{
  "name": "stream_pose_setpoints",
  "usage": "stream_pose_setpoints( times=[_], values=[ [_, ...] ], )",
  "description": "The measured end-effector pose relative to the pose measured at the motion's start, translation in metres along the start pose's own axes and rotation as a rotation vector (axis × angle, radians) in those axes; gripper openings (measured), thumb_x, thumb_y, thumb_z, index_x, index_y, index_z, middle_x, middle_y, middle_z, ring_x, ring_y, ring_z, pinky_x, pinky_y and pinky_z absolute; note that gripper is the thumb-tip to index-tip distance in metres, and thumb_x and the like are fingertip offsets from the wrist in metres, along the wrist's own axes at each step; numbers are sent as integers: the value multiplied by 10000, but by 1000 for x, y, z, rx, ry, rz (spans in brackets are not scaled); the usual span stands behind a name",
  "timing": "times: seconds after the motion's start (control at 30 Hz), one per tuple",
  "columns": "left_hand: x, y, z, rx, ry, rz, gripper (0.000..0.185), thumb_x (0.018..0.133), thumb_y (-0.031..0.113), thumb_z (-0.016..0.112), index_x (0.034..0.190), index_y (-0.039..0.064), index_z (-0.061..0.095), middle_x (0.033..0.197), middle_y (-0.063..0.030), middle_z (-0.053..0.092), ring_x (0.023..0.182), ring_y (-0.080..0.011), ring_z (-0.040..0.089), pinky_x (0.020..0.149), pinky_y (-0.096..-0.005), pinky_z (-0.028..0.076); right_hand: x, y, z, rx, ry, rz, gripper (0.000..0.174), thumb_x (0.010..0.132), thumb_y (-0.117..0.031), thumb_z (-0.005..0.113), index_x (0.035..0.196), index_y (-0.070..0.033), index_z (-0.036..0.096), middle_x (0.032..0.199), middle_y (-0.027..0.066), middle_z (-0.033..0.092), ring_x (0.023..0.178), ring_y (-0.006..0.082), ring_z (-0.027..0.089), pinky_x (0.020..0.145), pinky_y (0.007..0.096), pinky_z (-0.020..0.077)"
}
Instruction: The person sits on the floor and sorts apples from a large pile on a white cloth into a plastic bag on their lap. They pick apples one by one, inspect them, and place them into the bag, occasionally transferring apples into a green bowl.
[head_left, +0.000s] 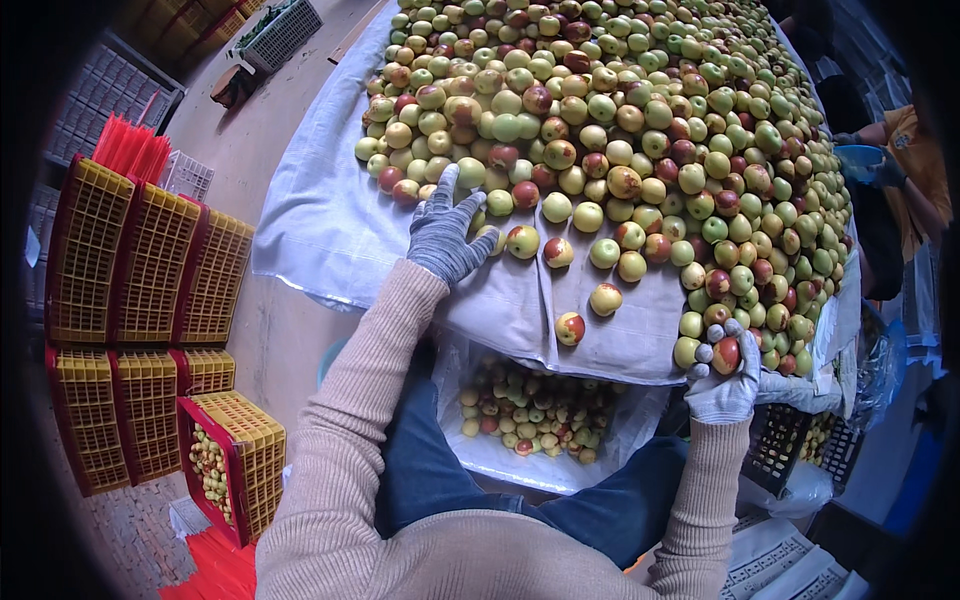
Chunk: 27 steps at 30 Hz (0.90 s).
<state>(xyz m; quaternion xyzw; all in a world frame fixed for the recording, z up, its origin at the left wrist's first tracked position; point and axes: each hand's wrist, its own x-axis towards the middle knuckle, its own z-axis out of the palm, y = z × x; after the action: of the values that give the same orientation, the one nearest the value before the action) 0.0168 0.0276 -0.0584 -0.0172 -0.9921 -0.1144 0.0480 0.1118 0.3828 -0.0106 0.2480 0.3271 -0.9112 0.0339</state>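
A large heap of green and reddish-brown jujube fruits covers a cloth-lined table. My left hand, in a grey striped glove, lies with fingers spread at the heap's near left edge, its fingertips touching fruits. In a pale glove with grey fingertips, my right hand is at the near right edge, palm up, with a red and green jujube in its fingers. Several loose fruits, among them a red and yellow one, lie on the cloth between my hands. Below the table edge, between my knees, a plastic-lined container holds more jujubes.
Yellow and red crates are stacked at the left, with a fruit-filled crate beside them. A white crate stands on the floor at upper left. Black crates sit below right. Across the table at right, a co-worker holds a blue bowl.
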Motion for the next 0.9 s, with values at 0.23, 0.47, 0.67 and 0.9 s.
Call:
stream_pose_setpoints(
  times=[0.23, 0.47, 0.67, 0.9],
  values=[
    [11, 8, -14, -245, 214, -59, 308, 736, 175, 679, 1031, 103, 629, 952, -105, 623, 906, -296, 578, 843, -397, 444, 30, 72, 10, 13, -74, 173, 184, 901, -263, 534, 993, -103, 542, 778, 33, 550, 632, 178, 542, 477, 255, 477],
    [45, 31, -11, 274, -188, 91, 437, 705, 406, 693, 1067, 169, 630, 894, -68, 602, 933, -252, 534, 829, -382, 422, 35, 79, 13, -25, -233, 159, 292, 833, -95, 602, 1117, -71, 537, 938, 114, 569, 707, 211, 591, 534, 288, 512],
    [24, 37, -17, -695, -232, 169, 397, 855, 332, 600, 1153, 70, 583, 1028, -119, 632, 949, -224, 606, 842, -345, 468, 24, 86, 36, -29, -421, 353, 667, 799, -115, 664, 1373, -125, 325, 1242, 205, 460, 763, 228, 621, 582, 294, 520],
    [91, 12, 8, -328, 150, -193, 566, 723, 346, 749, 1126, 24, 517, 1011, -129, 628, 914, -260, 627, 820, -360, 490, 16, 91, 35, 24, -407, 432, 480, 867, -184, 592, 1289, -95, 380, 1008, 164, 546, 678, 227, 603, 532, 302, 503]
  ],
)
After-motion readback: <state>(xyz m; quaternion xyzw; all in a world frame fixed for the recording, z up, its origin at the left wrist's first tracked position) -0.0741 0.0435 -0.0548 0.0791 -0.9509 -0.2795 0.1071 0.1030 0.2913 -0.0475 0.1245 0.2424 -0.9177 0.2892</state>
